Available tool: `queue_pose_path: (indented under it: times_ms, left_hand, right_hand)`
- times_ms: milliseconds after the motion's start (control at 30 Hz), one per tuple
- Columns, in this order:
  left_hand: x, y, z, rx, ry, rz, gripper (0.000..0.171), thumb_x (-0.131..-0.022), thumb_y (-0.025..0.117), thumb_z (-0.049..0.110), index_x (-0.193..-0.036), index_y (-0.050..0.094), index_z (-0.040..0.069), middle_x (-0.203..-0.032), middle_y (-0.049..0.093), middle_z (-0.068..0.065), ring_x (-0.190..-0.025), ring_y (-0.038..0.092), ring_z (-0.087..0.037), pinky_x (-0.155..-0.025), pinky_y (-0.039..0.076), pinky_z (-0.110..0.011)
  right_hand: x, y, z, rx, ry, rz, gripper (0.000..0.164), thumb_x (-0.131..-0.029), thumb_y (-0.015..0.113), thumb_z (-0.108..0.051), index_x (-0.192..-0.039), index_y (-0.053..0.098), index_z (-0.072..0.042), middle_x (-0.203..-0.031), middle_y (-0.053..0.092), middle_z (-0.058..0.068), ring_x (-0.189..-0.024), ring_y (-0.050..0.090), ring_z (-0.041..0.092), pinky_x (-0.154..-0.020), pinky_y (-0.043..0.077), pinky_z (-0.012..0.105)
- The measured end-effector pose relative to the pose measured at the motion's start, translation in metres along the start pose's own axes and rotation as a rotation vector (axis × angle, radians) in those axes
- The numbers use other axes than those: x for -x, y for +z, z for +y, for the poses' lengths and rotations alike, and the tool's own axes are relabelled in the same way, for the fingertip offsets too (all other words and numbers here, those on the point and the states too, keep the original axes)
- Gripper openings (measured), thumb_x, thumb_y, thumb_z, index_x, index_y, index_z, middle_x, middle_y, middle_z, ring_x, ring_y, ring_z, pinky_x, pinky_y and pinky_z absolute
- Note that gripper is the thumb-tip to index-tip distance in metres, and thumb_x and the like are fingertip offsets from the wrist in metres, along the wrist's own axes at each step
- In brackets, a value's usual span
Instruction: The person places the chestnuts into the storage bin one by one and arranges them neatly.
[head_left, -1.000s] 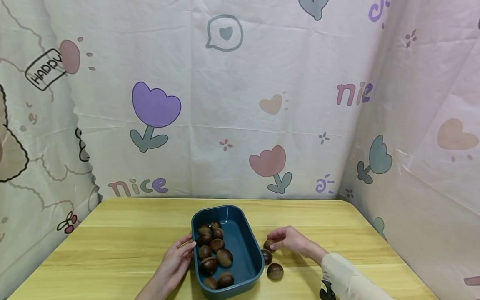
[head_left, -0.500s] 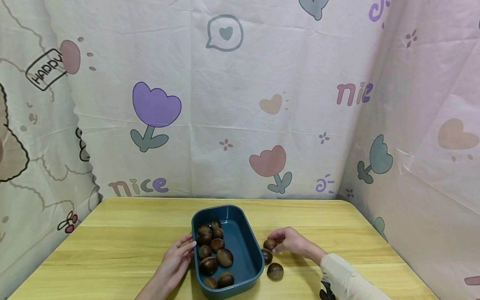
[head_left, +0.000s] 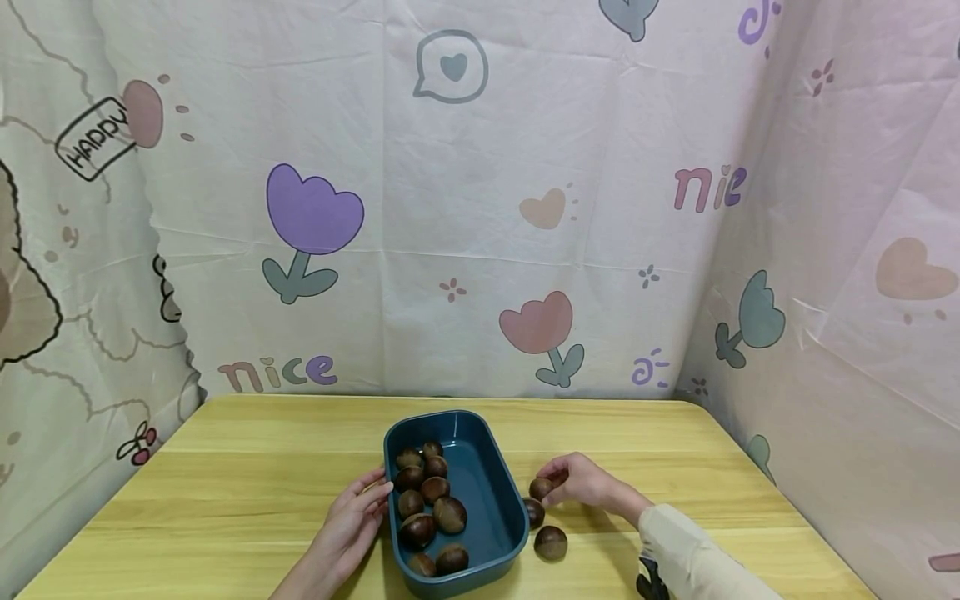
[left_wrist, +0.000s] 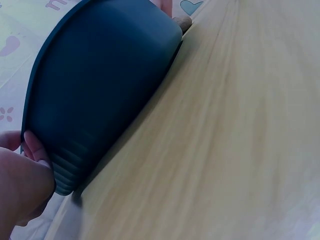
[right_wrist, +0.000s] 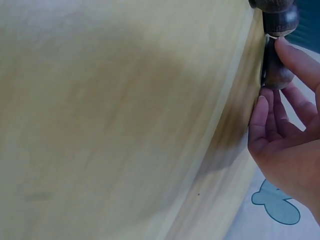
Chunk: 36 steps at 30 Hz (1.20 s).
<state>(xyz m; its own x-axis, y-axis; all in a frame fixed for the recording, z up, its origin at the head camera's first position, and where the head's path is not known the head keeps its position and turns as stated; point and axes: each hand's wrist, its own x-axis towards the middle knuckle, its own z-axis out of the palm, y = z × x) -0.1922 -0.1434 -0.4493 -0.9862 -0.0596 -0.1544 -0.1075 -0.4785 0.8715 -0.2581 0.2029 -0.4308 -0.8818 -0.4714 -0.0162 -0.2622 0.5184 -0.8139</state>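
A deep blue rectangular tray [head_left: 486, 500] stands on the table, with several brown chestnuts [head_left: 449, 516] gathered along its left side. My left hand [head_left: 351, 523] holds the tray's left wall; in the left wrist view its fingers [left_wrist: 36, 146] grip the rim. To the right of the tray, my right hand [head_left: 588, 483] pinches a chestnut [head_left: 541, 488] between thumb and fingers, low at the tabletop. The right wrist view has the thumb on one side of that chestnut [right_wrist: 278, 72] and fingers on the other. A second chestnut [head_left: 534, 513] lies close against the tray, and a third [head_left: 551, 543] sits nearer me.
The wooden table [head_left: 285, 467] extends around the tray on both sides. Behind it and at the sides hangs a pale printed cloth [head_left: 450, 183]. Something black [head_left: 651, 579] shows under the right sleeve [head_left: 697, 554].
The fingers of my right hand have shifted slightly about the far chestnut, showing more of it, and it sits a touch farther right. My left hand and the tray stay put.
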Motion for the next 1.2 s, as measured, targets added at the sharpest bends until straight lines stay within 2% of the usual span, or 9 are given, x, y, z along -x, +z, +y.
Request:
queue_pose_path:
  times_ms: [167, 300, 500, 633, 767, 967, 1200]
  left_hand:
    - [0.0, 0.001, 0.0, 0.003, -0.003, 0.0, 0.03, -0.096, 0.05, -0.001, -0.124, 0.041, -0.005, -0.105, 0.05, -0.006, -0.085, 0.053, -0.01, -0.076, 0.045, -0.022]
    - [0.0, 0.001, 0.0, 0.009, -0.003, -0.002, 0.027, -0.096, 0.05, -0.002, -0.122, 0.043, -0.004, -0.104, 0.051, -0.006, -0.086, 0.053, -0.011, -0.076, 0.045, -0.022]
    - [0.0, 0.001, 0.0, 0.01, -0.005, 0.003, 0.024, -0.095, 0.051, -0.002, -0.118, 0.045, -0.002, -0.102, 0.051, -0.004, -0.084, 0.053, -0.011, -0.076, 0.045, -0.022]
    - [0.0, 0.0, 0.0, 0.0, -0.011, 0.006, 0.024, -0.096, 0.05, -0.001, -0.119, 0.045, -0.002, -0.103, 0.052, -0.005, -0.084, 0.053, -0.01, -0.076, 0.045, -0.023]
    - [-0.001, -0.001, 0.0, -0.003, -0.015, 0.008, 0.023, -0.097, 0.049, 0.0, -0.119, 0.045, -0.002, -0.104, 0.052, -0.005, -0.084, 0.053, -0.01, -0.076, 0.045, -0.023]
    - [-0.001, 0.0, 0.0, -0.006, -0.016, 0.008, 0.023, -0.097, 0.049, 0.0, -0.119, 0.046, -0.002, -0.103, 0.052, -0.005, -0.083, 0.053, -0.01, -0.076, 0.045, -0.023]
    - [0.0, -0.001, 0.002, -0.005, -0.013, 0.009, 0.025, -0.096, 0.051, 0.0, -0.121, 0.045, -0.003, -0.101, 0.052, -0.004, -0.081, 0.053, -0.009, -0.076, 0.045, -0.023]
  right_hand:
    - [-0.005, -0.004, -0.004, 0.063, 0.018, 0.012, 0.028, -0.073, 0.08, -0.002, -0.099, 0.069, 0.002, -0.087, 0.066, 0.003, -0.078, 0.055, 0.015, -0.07, 0.047, 0.031]
    - [-0.014, -0.011, -0.01, 0.095, 0.041, 0.054, 0.024, -0.076, 0.08, -0.006, -0.097, 0.07, 0.0, -0.086, 0.065, 0.001, -0.076, 0.053, 0.015, -0.067, 0.045, 0.03]
    - [-0.031, -0.018, -0.03, 0.076, 0.035, 0.106, 0.021, -0.079, 0.078, -0.01, -0.097, 0.071, 0.0, -0.089, 0.069, 0.003, -0.08, 0.058, 0.013, -0.072, 0.049, 0.031]
    - [-0.043, -0.013, -0.047, 0.067, 0.023, 0.113, 0.019, -0.081, 0.076, -0.013, -0.097, 0.071, -0.002, -0.089, 0.069, 0.002, -0.082, 0.059, 0.014, -0.075, 0.05, 0.033]
    - [-0.055, -0.004, -0.063, 0.081, 0.001, 0.125, 0.02, -0.081, 0.077, -0.015, -0.096, 0.072, -0.004, -0.085, 0.067, -0.001, -0.078, 0.058, 0.013, -0.072, 0.049, 0.031]
    - [-0.069, 0.008, -0.085, 0.118, -0.006, 0.134, 0.014, -0.08, 0.078, -0.015, -0.088, 0.072, -0.005, -0.078, 0.065, -0.002, -0.073, 0.053, 0.014, -0.066, 0.044, 0.029]
    - [-0.088, 0.016, -0.108, 0.15, 0.002, 0.157, 0.015, -0.079, 0.079, -0.015, -0.086, 0.072, -0.004, -0.076, 0.061, -0.001, -0.072, 0.049, 0.015, -0.062, 0.039, 0.027]
